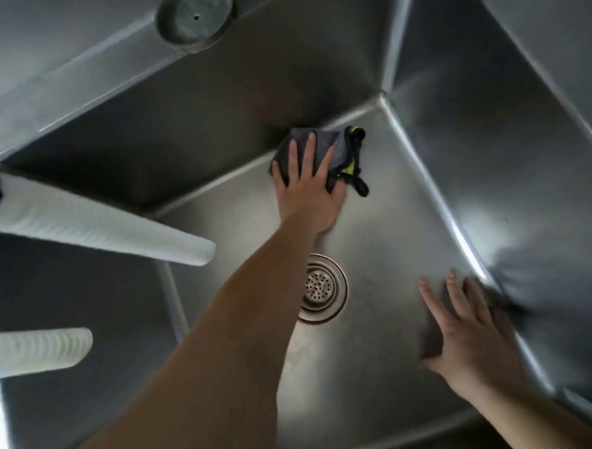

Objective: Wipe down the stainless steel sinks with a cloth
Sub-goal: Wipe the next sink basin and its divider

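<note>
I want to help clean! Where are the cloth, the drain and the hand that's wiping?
cloth point(344, 153): head view, its grey top beside the fingers.
drain point(322, 286): head view, the holed strainer.
left hand point(304, 189): head view, its back.

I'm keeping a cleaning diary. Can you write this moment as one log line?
step: wiping sink floor | left hand: flat on cloth by far wall | right hand: flat on sink floor | drain: uncovered
</note>
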Tool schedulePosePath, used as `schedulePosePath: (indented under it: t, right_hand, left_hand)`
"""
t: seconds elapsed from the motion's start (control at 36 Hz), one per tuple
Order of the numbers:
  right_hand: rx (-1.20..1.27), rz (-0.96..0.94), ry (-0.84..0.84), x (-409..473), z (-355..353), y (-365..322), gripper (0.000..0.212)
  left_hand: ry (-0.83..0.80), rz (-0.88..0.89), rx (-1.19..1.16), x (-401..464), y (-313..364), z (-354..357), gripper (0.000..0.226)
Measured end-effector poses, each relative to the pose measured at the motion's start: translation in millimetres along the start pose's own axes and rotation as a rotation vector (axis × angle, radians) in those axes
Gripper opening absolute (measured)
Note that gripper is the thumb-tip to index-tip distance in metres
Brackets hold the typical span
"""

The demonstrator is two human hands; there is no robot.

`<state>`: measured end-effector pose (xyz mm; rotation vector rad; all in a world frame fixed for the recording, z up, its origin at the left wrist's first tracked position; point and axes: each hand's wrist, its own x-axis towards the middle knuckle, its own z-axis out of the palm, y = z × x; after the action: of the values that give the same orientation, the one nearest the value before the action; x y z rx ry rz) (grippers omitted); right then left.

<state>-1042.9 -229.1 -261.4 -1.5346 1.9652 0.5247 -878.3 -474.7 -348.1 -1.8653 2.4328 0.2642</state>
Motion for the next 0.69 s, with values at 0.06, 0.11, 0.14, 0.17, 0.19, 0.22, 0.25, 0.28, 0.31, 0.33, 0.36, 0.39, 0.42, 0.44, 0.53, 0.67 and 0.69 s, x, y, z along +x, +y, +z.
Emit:
schedulePosePath:
  t: [0.06,0.11,0.14,0.17,0.19,0.22,0.25,0.28,0.31,0.33,0.36,0.39,0.42,0.44,0.53,0.67,0.69]
  right_hand:
    - [-0.002,0.004,-0.019,-0.4,-2.2,-0.7,0.128]
    - [-0.005,0.006,-0.03,-1.9,-4.3,-1.6,0.126]
    - [-0.01,0.005,-0.033,-4.0,-5.1,-2.8,0.125]
    - [-0.014,0.008,-0.032,-4.7,-6.0,-3.2,0.124]
    - [-0.015,0.014,-0.029,-5.2,-7.2,-3.1,0.123]
    - [-0.015,0.019,-0.028,-6.1,-8.3,-3.5,0.123]
    - [-0.014,0.023,-0.031,-6.4,-9.2,-3.9,0.124]
    - [-0.014,0.026,-0.033,-6.5,-9.8,-4.2,0.125]
    - [-0.011,0.031,-0.032,-6.3,-9.9,-4.5,0.125]
    - [-0.007,0.037,-0.03,-6.0,-9.9,-5.0,0.126]
    - [-0.002,0.042,-0.027,-5.5,-9.7,-5.9,0.127]
    - [0.004,0.048,-0.025,-5.2,-9.1,-7.0,0.127]
    - [0.015,0.056,-0.022,-5.1,-8.3,-8.1,0.127]
    - [0.025,0.065,-0.02,-5.0,-7.2,-9.3,0.128]
    - [0.052,0.086,-0.024,-4.0,-5.4,-12.0,0.132]
    - [0.045,0.066,-0.029,-2.5,-5.3,-9.2,0.132]
    - [0.038,0.056,-0.03,-1.7,-5.0,-8.9,0.131]
  left_hand:
    - [0.004,-0.011,0.019,-13.3,-30.0,1.3,0.071]
    - [-0.009,-0.093,0.017,-28.2,-58.8,1.9,0.072]
    - [-0.017,-0.158,0.013,-38.2,-74.0,1.6,0.073]
    - [-0.023,-0.227,0.011,-47.3,-88.8,1.9,0.073]
    - [-0.027,-0.297,0.014,-57.0,-104.1,1.9,0.073]
    - [-0.031,-0.372,0.008,-67.6,-120.1,1.0,0.073]
    - [-0.039,-0.452,-0.016,-77.6,-135.1,-1.0,0.075]
    - [-0.057,-0.527,-0.045,-87.4,-148.6,-3.5,0.077]
    - [-0.077,-0.575,-0.056,-95.9,-159.0,-5.8,0.078]
    - [-0.098,-0.593,-0.043,-103.1,-165.5,-7.1,0.078]
    - [-0.113,-0.592,-0.025,-109.6,-168.5,-8.2,0.077]
    - [-0.118,-0.584,-0.016,-115.6,-167.5,-8.6,0.075]
    - [-0.119,-0.572,-0.014,-121.3,-163.4,-8.4,0.073]
    - [-0.12,-0.552,-0.012,-127.0,-158.0,-7.3,0.072]
    - [-0.165,-0.397,-0.004,-144.5,-135.5,0.0,0.07]
    - [-0.182,-0.038,0.049,-168.9,-87.1,13.9,0.077]
    - [-0.173,-0.026,0.055,-170.2,-84.6,15.4,0.077]
